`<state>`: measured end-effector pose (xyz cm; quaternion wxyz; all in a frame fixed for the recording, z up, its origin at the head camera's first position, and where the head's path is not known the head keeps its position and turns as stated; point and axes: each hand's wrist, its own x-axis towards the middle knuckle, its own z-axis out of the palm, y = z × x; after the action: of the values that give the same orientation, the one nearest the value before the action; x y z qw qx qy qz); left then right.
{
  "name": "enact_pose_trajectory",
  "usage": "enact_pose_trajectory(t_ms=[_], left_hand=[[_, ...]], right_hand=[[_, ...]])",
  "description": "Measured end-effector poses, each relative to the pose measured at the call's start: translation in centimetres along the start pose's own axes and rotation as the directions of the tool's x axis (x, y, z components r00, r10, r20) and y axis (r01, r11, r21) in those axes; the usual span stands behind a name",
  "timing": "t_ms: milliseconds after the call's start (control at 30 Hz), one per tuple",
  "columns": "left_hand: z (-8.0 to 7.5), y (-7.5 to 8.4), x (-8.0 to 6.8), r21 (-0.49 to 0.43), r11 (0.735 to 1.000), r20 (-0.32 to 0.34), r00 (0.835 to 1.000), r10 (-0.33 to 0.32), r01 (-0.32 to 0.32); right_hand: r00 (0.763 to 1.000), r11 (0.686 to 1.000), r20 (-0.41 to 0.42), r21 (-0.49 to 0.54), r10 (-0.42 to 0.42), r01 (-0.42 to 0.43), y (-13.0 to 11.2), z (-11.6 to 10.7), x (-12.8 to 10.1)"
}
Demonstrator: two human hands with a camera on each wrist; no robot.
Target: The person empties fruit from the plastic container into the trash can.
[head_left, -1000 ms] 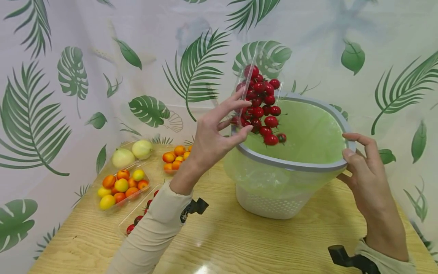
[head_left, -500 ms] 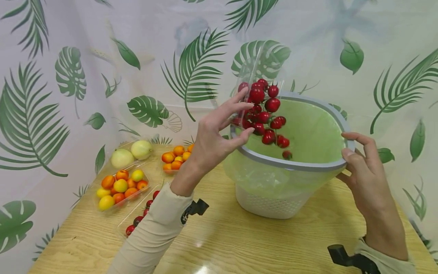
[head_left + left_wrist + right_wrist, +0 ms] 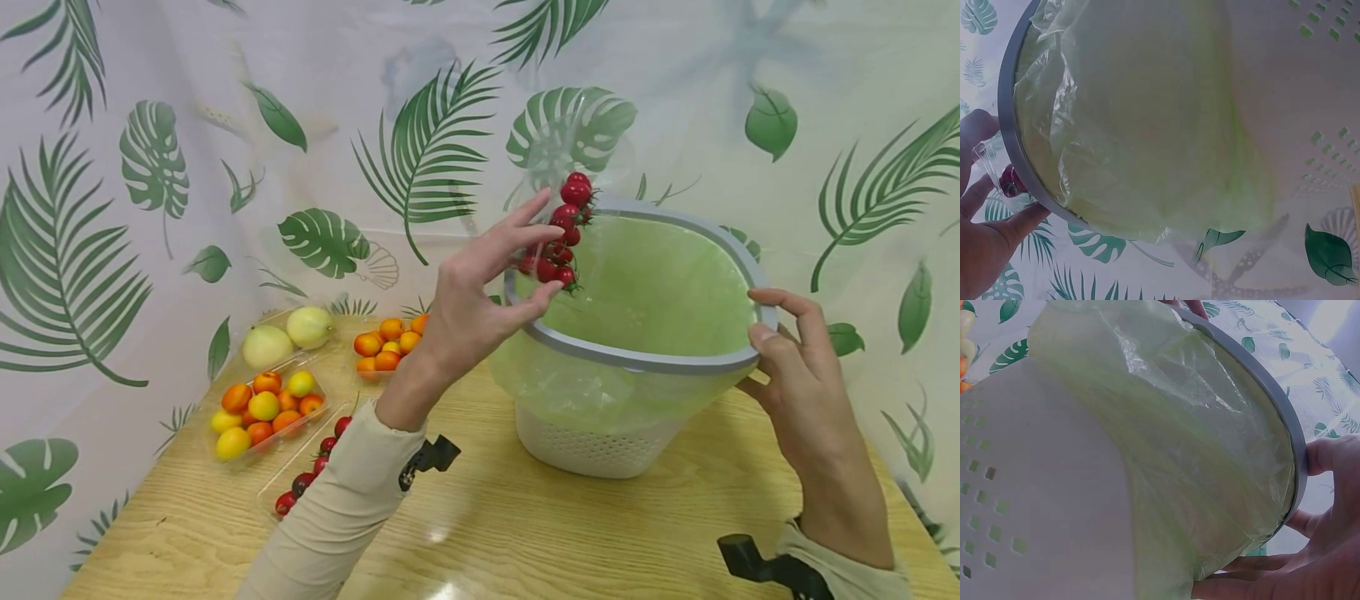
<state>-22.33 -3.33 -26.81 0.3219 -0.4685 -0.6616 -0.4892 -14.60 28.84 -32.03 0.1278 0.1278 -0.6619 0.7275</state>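
Observation:
My left hand holds a clear plastic tray, steeply tilted at the left rim of a trash bin. Several red cherry tomatoes with green stems are still in the tray, close to my fingers. The bin has a white perforated body, a grey rim and a green bag lining it, folded over the outside. My right hand pinches the rim at the right side, thumb and fingers on it. The bin's bottom is hidden from the head view. In the left wrist view, tomatoes show behind the rim.
On the wooden table, left of the bin, stand clear trays: one of orange and yellow fruit, one of orange fruit, and one of cherry tomatoes partly behind my left sleeve. Two pale green round fruits lie behind them. A leaf-print curtain hangs around.
Most of the cherry tomatoes have slid out of the tilted tray and dropped into the bin; only a small cluster stays in it. Both hands have hardly moved.

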Motion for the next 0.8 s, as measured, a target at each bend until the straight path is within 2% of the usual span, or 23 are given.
enact_pose_trajectory(t_ms=[300,600,800], left_hand=[[0.10,0.13,0.10,-0.001,1.000,0.039,0.999,0.024,-0.024],[0.28,0.25,0.15,-0.012,1.000,0.048,0.999,0.025,-0.024],[0.37,0.53,0.26,0.017,0.997,0.058,0.996,0.068,-0.069]], right_hand=[[1.000,1.000,0.000,-0.001,0.001,-0.001,-0.07,0.03,0.00],[1.000,1.000,-0.003,-0.012,0.005,-0.005,-0.15,0.01,-0.02],[1.000,1.000,-0.002,-0.020,0.010,-0.010,-0.09,-0.06,-0.01]])
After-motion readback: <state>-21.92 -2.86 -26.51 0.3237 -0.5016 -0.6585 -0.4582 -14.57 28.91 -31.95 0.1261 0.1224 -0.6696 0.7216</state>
